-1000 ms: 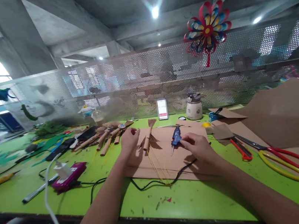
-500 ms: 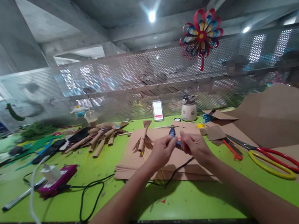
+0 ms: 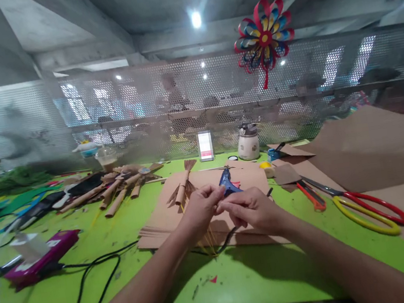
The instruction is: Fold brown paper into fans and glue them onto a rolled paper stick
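Both my hands meet over the brown cardboard sheets (image 3: 159, 223) at the middle of the green table (image 3: 265, 268). A small blue glue gun (image 3: 227, 184) is lifted off the cardboard, its tip pointing away from me. My right hand (image 3: 254, 208) grips its body and my left hand (image 3: 202, 208) pinches its near end with closed fingers. The gun's black cord (image 3: 91, 274) trails left across the table. A rolled paper broom (image 3: 182, 189) lies just left of my hands, with thin yellow sticks (image 3: 208, 244) under my left wrist.
Large red-and-yellow scissors (image 3: 362, 208) and a small orange pair (image 3: 312, 197) lie at the right on brown paper (image 3: 377, 155). Rolled paper tubes (image 3: 117, 194), a magenta power strip (image 3: 35, 253), a phone (image 3: 205, 146) and a white jar (image 3: 248, 142) stand by the perforated screen.
My right hand took the glue gun off the cardboard and raised it. My left hand left the paper broom and came across to pinch the gun. The view shifted right.
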